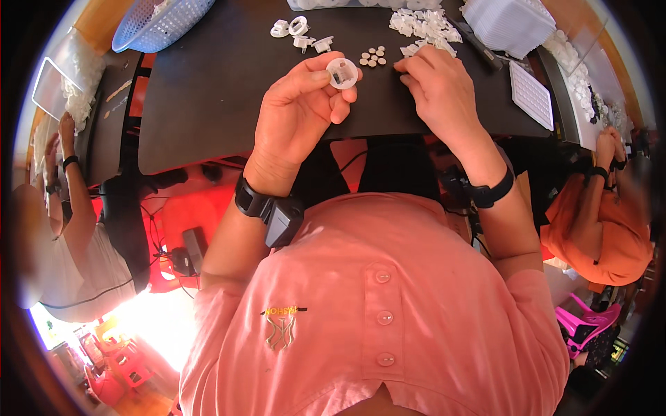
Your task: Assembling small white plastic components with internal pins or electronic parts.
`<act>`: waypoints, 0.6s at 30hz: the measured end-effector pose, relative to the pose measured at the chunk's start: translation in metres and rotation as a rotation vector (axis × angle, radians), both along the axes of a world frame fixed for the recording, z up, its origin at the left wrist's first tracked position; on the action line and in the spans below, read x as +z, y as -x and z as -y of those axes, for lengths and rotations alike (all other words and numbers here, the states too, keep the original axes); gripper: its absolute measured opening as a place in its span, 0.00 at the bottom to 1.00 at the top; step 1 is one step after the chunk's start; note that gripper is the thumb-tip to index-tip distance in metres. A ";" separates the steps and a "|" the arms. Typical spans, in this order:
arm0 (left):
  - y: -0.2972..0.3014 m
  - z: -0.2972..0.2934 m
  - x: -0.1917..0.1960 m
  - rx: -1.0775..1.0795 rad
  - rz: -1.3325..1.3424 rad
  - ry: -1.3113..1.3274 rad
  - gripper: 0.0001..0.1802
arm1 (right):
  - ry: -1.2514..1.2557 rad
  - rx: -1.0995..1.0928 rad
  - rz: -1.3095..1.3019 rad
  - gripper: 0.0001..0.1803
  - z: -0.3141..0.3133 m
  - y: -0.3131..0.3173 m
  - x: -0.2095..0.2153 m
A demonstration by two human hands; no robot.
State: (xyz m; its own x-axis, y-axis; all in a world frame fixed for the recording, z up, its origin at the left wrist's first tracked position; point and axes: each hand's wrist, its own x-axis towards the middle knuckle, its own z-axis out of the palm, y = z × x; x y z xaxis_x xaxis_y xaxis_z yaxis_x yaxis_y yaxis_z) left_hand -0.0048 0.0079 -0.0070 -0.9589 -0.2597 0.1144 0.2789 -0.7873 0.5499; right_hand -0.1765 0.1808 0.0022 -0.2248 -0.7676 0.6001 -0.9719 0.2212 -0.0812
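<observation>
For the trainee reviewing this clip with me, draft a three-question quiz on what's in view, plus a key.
1. Which hand holds the round white part?
2. True or false: the blue basket is to the right of the small discs.
3. The outline of the flat white tray is: a) round, b) four-sided, c) triangular.

Key: 1. The left hand. 2. False; it is to their left. 3. b.

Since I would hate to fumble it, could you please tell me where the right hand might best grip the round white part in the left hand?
Probably the upper-right rim of the round white part, with the right hand coming from the right: the left hand has its thumb over the left edge, while that curved rim looks free to pinch.
</observation>
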 end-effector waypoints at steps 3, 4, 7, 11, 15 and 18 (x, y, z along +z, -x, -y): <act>0.000 0.000 0.002 0.007 0.017 0.022 0.17 | 0.042 0.093 -0.008 0.10 -0.013 -0.011 0.002; -0.001 -0.001 0.003 0.017 0.030 0.041 0.17 | 0.048 0.095 0.002 0.10 -0.019 -0.015 0.002; -0.001 -0.002 0.004 0.032 0.048 0.066 0.17 | 0.073 0.246 0.028 0.14 -0.036 -0.022 0.003; 0.001 -0.003 0.003 0.042 0.044 0.081 0.18 | 0.085 0.381 0.047 0.14 -0.046 -0.018 -0.004; 0.000 -0.005 0.003 0.070 0.094 0.163 0.21 | 0.169 0.444 -0.043 0.11 -0.048 -0.026 -0.013; -0.001 -0.008 0.003 0.080 0.094 0.194 0.21 | 0.202 0.426 -0.063 0.10 -0.048 -0.028 -0.017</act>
